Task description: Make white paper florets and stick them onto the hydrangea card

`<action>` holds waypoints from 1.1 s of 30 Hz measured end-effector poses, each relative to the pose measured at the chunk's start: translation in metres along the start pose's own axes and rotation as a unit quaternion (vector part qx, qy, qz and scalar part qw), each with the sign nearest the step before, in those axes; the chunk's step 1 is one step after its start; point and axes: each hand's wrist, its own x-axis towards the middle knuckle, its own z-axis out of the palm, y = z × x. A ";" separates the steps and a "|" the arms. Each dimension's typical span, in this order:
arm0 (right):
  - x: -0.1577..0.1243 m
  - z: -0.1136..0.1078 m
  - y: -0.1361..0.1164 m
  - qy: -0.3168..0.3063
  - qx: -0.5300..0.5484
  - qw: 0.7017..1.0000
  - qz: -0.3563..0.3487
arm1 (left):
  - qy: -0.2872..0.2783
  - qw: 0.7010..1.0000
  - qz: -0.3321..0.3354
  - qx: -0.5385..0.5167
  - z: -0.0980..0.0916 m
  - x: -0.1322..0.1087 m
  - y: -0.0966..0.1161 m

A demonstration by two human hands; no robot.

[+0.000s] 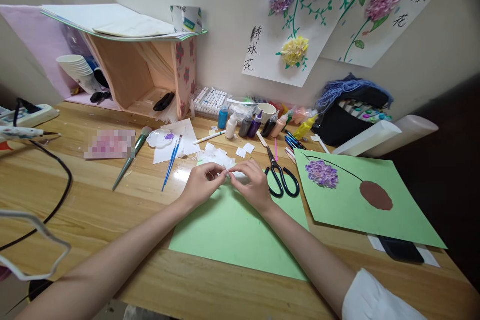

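My left hand point(202, 184) and my right hand point(254, 184) meet at the far edge of a green paper sheet point(240, 232) on the wooden desk point(112, 210). Both pinch a small white paper piece point(228, 174) between their fingertips. Just beyond the fingers lies a pile of small white paper squares point(217, 157). Black scissors point(279, 175) lie directly right of my right hand.
A second green sheet point(375, 200) with a purple flower and brown oval lies right. Paint bottles point(255, 124), a palette point(161, 138), blue brushes point(171, 161), a makeup brush point(129, 159), a marker set point(210, 101), a glue gun point(22, 133) with cable and a phone point(401, 249) surround the work area.
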 end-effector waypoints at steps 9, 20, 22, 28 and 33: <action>0.001 0.000 0.000 0.003 0.015 1.000 -0.010 | -0.002 1.000 -0.002 0.005 0.000 0.000 0.000; -0.001 -0.001 0.002 0.012 -0.010 1.000 -0.008 | -0.001 1.000 -0.017 -0.007 0.000 0.001 -0.003; 0.000 -0.001 0.001 0.009 -0.017 1.000 -0.008 | -0.005 1.000 -0.018 -0.014 0.000 0.001 -0.003; 0.000 -0.001 0.001 0.011 -0.017 1.000 -0.009 | -0.005 1.000 -0.018 -0.019 0.001 0.001 -0.002; 0.000 0.000 0.001 0.007 -0.016 1.000 -0.015 | 0.004 1.000 -0.002 -0.006 0.001 0.001 -0.002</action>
